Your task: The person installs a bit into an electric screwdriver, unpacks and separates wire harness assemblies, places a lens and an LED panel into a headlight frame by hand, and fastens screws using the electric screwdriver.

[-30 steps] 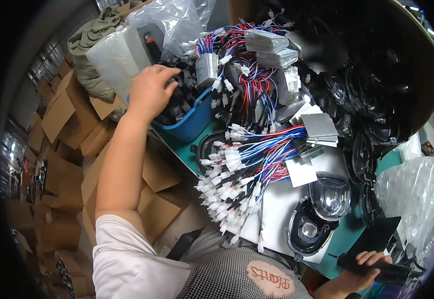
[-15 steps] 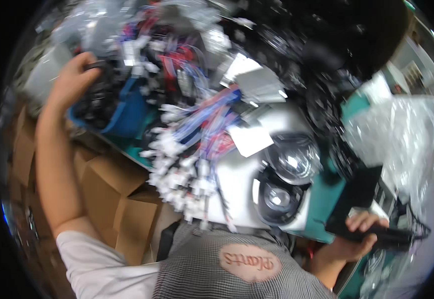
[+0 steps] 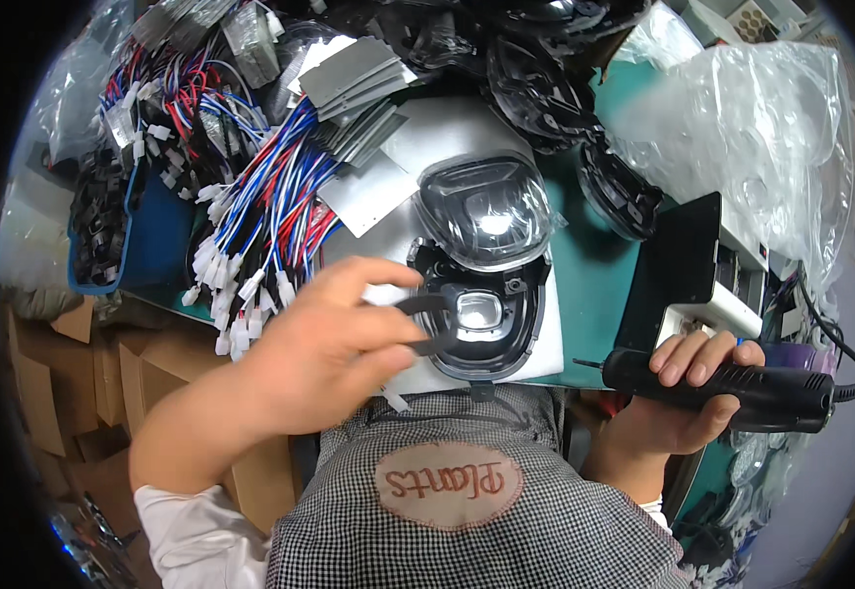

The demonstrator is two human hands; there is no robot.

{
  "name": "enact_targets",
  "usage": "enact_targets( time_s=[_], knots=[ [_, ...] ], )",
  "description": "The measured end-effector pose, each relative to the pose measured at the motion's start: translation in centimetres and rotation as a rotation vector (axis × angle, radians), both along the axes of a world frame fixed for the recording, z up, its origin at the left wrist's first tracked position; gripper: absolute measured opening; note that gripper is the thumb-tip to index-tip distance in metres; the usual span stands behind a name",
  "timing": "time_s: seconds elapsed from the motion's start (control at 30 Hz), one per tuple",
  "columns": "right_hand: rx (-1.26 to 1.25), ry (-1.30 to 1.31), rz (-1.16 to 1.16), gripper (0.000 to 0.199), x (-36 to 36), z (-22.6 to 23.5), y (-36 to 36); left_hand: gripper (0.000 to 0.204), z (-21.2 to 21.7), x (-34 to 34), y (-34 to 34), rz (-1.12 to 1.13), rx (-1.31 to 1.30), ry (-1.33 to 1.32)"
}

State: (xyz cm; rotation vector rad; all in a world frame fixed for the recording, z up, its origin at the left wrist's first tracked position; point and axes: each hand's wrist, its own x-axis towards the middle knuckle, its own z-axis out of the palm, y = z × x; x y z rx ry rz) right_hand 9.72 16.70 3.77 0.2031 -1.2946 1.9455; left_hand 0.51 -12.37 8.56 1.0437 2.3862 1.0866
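Note:
My left hand (image 3: 334,334) pinches a thin, dark, curved plastic piece (image 3: 438,346), slightly blurred, at the left side of a black lamp housing (image 3: 496,361). A bright, clear projector lens (image 3: 477,310) shows inside that housing. Directly beyond it lies a clear domed lamp cover (image 3: 491,218). Both rest on a white and silver work surface (image 3: 545,339). On the right, my right hand (image 3: 665,427) wraps round a black corded electric screwdriver (image 3: 781,395), whose thin bit points left toward the housing, apart from it.
Bundled wires with white connectors (image 3: 275,211) and flat metal plates (image 3: 357,79) lie left of the lamp parts. A blue bin (image 3: 142,240) of small black pieces stands farther left. Black housings (image 3: 530,93) fill the back; clear plastic bags (image 3: 742,128) and a black panel (image 3: 678,265) are right.
My left hand has come from the blue bin to the lamp housing, now with the dark curved piece. The right hand still grips the electric screwdriver. The whole view has shifted.

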Motion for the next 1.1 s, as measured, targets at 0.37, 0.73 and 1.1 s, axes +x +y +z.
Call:
enact_targets(
  time_s=[0.37, 0.73, 1.1],
  knots=[
    [0.000, 0.021, -0.012, 0.053, 1.2, -0.7, 1.1, 0.015, -5.7, 1.4, 5.4, 0.110, -0.041, 0.316],
    [0.002, 0.019, -0.027, 0.054, 0.7, -1.0, 1.0, 0.015, -5.7, 0.7, 5.6, 0.060, -0.101, 0.446],
    [-0.005, 0.004, -0.074, 0.053, 0.7, -0.3, 0.9, 0.031, -3.4, 1.0, 4.0, 0.093, -0.039, 0.465]
  ],
)
